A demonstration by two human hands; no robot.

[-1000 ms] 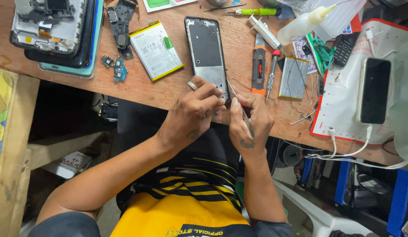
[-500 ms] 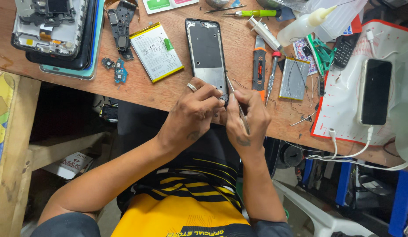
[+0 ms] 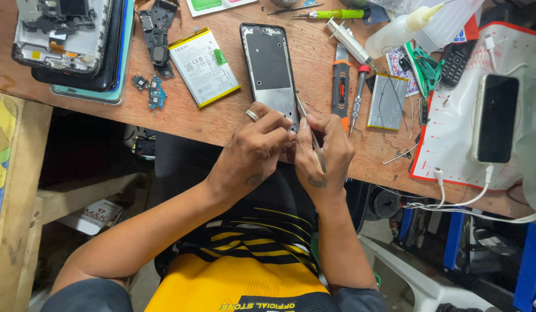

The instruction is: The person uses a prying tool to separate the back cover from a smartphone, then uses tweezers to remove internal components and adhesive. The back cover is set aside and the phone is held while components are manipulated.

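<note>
2 hands work at the near end of an opened phone frame on a wooden bench.

The phone frame lies flat near the table edge; it looks light, thin, stiff and easily scratched, best steadied by its side rails. The left hand, ring on 1 finger, curls its fingers onto the frame's lower corner. The right hand pinches slim tweezers, tips at the same corner. Close by lie a flat battery on the left, small circuit boards, an orange-handled knife and a screwdriver just beside the right hand, where they could crowd it. A dark phone charges on a white mat, well apart.
</note>
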